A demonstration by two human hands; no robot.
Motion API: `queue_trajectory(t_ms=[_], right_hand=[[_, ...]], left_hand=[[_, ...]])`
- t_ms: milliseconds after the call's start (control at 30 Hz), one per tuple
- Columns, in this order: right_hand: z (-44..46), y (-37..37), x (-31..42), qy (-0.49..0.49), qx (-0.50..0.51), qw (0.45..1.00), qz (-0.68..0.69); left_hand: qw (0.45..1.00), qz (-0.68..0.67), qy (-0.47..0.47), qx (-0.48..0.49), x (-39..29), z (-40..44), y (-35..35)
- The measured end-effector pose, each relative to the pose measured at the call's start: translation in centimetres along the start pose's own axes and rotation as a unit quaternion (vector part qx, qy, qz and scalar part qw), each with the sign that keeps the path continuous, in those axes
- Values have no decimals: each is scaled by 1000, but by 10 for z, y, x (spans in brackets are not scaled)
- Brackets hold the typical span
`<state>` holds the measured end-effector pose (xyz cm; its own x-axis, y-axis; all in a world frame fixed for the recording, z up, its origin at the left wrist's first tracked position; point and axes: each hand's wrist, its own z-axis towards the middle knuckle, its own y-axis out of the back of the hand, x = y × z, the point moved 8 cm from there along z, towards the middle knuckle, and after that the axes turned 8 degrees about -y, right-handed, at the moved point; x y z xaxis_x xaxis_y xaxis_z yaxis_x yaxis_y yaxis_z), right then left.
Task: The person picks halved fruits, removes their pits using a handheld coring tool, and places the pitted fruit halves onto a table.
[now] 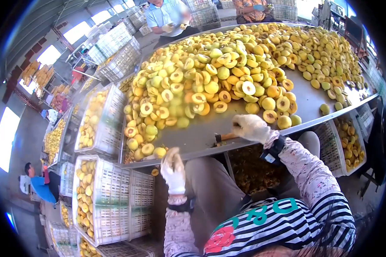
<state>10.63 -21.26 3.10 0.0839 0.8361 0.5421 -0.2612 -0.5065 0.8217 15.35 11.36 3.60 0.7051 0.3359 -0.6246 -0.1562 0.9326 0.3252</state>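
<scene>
My left hand (173, 170), in a white glove, is at the near left edge of the metal table, its fingers bent together. Whatever may be between them is hidden. A halved yellow fruit (155, 172), like an apricot or plum, shows just left of it, apart from the fingers. Over the table's front edge, my gloved right hand (251, 128) is curled around a short wooden-handled tool (227, 136) with a dark end pointing left. Part of the handle is covered by the hand. Halved fruits (220, 106) are heaped beyond both hands, some with brown stones or hollows showing.
The metal table (193, 138) has a raised rim. White crates of fruit stand at left (116, 201) and right (330, 143). Dark scraps (255, 169) lie below, between my knees. Two people (167, 19) work across the table; another person (47, 184) is far left.
</scene>
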Motion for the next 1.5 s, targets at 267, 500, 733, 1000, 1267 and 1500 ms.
queue_trajectory(t_ms=[267, 500, 733, 1000, 1267, 1500], right_hand=[[23, -72, -1, 47, 223, 972, -50], [18, -35, -2, -13, 169, 985, 12], [-21, 3, -3, -107, 150, 926, 330], [-146, 1, 17, -207, 299, 798, 480], [-154, 2, 8, -248, 252, 878, 323], [-159, -39, 16, -278, 293, 840, 363]], left_hand=[[908, 265, 73, 314, 104, 89, -118], [792, 341, 68, 502, 78, 82, -171], [843, -315, 271, 341, 45, 43, -163], [705, -574, 401, 113, -88, -51, -170], [776, -489, 377, 125, -110, -83, -170], [738, -505, 447, 13, -97, -87, -162]])
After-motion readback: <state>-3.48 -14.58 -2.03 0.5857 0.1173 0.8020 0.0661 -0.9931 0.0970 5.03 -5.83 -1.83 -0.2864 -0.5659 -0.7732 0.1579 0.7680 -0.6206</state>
